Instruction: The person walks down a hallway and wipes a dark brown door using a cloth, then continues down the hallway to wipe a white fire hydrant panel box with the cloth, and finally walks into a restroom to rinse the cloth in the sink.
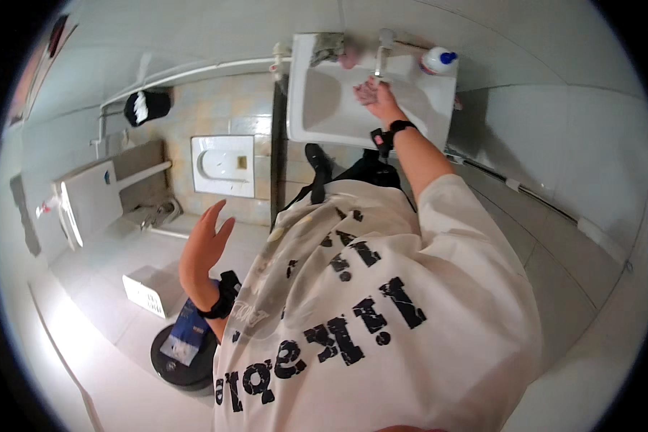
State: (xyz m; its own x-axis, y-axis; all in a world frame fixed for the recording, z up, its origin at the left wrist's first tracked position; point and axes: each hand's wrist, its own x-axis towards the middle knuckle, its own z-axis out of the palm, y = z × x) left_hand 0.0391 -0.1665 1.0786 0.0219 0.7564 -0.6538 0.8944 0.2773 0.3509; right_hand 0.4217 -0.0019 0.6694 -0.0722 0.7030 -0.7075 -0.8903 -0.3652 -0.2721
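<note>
My right hand is in a white ceramic washbasin, just below the spout of a metal tap. Its palm faces up with the fingers bent, and I make out no object in it. A black strap circles that wrist. My left hand hangs in the air on the left, away from the basin, with thumb and fingers apart and nothing between them. At the basin's back rim are a grey patterned cloth, a blurred pink item and a white bottle with a blue cap.
Left of the basin, a white squat toilet is set in the tiled floor. A black waste bin stands near the wall pipe. Below my left wrist, a blue packet lies on a round black lid, beside a white panel bearing writing.
</note>
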